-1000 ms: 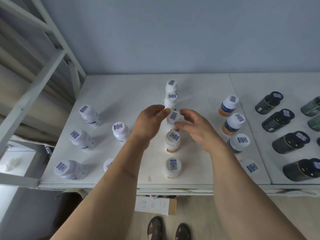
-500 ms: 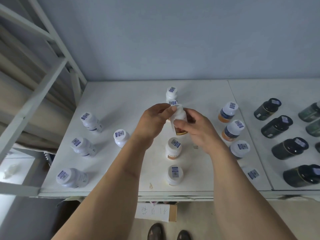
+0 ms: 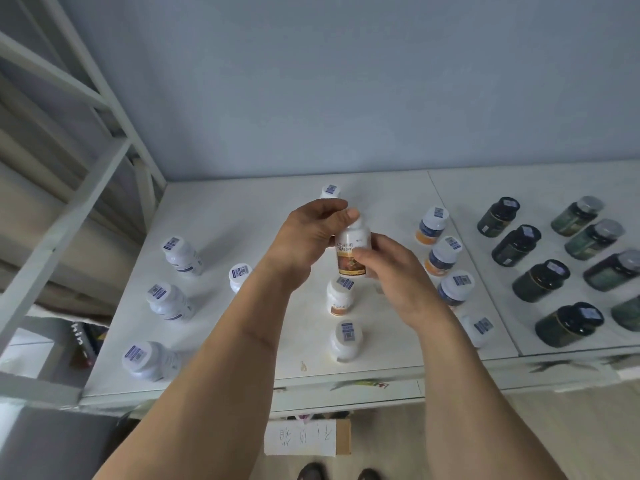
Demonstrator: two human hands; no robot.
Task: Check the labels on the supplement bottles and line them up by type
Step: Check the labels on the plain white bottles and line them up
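Above the middle of the white worktop (image 3: 221, 216), a white plastic supplement bottle with an orange-brown label (image 3: 351, 254) lifted clear of the surface and held upright in both hands, label turned toward the camera, presumably so the printed type can be read before picking its row. Left hand (image 3: 308, 237) wrapped round the cap end, fingers (image 3: 332, 206) clamped over the top; right hand (image 3: 391, 271) pinching the lower body, fingers (image 3: 362, 252) pressed onto the label edge. Two-handed grip probably just for turning it to face the print

Below it, same-looking white bottles standing in a column: near white bottle with barcode sticker on the cap (image 3: 346, 341), another white bottle with an orange band (image 3: 340, 295) right behind, and a far white bottle by the wall (image 3: 330, 191). Over on the left, plain white bottles with blue trim (image 3: 168, 301); on the right, white-capped bottles with blue and orange labels (image 3: 443, 258); further right, dark green glass jars (image 3: 540, 280) on the neighbouring panel. So already mostly grouped by kind, with clear gaps between the groups

Compared with a second ago: back then both hands only closing round that bottle while it sat in the column, now up off the worktop with the label readable, and a gap left in the column where it stood
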